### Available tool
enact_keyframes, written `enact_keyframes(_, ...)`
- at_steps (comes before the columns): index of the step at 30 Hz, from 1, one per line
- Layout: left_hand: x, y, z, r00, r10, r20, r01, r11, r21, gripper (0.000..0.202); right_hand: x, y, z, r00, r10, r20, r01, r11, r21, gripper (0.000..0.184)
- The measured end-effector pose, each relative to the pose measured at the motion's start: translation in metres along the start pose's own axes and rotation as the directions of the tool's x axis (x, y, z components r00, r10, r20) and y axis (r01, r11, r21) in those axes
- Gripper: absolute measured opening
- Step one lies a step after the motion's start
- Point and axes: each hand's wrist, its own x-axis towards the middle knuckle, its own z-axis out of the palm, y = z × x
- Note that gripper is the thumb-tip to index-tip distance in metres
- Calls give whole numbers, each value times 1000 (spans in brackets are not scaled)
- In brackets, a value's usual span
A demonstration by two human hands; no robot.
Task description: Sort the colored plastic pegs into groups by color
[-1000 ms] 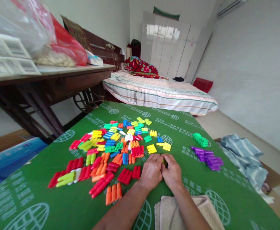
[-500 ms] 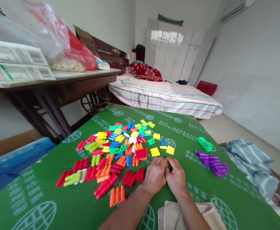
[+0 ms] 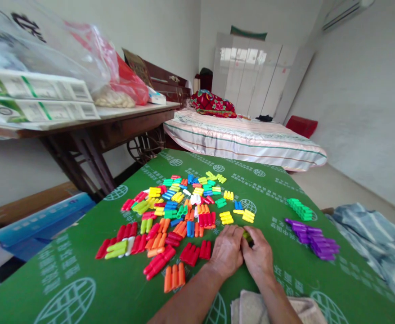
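Note:
My left hand (image 3: 229, 249) and my right hand (image 3: 258, 252) meet at the middle of the green table (image 3: 116, 288). Between their fingertips, mostly covered, is a small yellow-green plastic piece (image 3: 249, 237); both hands are closed on it. Just beyond them lie yellow tube pieces (image 3: 248, 216), joined side by side. To the left spreads a loose heap of similar pieces in many colours, with red tubes (image 3: 190, 254) nearest my left hand and orange tubes (image 3: 175, 277) nearer me.
Right of my hands lie a purple stack (image 3: 314, 238) and a green stack (image 3: 300, 209) of tubes. A folded beige cloth (image 3: 248, 308) lies under my right forearm. Beyond the table are a bed (image 3: 244, 139) and, at left, a desk (image 3: 136, 118) bearing boxes and bags.
The view has shifted a little, so everything sits slightly further right. Both hands stay together around the yellow-green piece; the tubes on the table appear unmoved.

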Motion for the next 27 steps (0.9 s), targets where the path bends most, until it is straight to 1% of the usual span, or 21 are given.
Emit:
enact_keyframes(9, -2, 1, -1, 1000, 1, 23, -1, 1000, 19, 30, -2, 3, 0, 1000, -10, 19, 10, 999, -34, 31)
enact_keyframes(13, -2, 2, -2, 1000, 4, 16, -4, 1000, 29, 32, -2, 4, 1, 1000, -8, 24, 10, 999, -51, 31)
enact_keyframes(18, -3, 1, -1, 1000, -1, 24, 0, 999, 37, 32, -2, 3, 1, 999, -8, 35, 10, 999, -45, 31)
enact_keyframes(27, -4, 0, 0, 1000, 0, -13, 0, 1000, 16, 30, -2, 7, 3, 998, 3, 59, 1, 997, -72, 33)
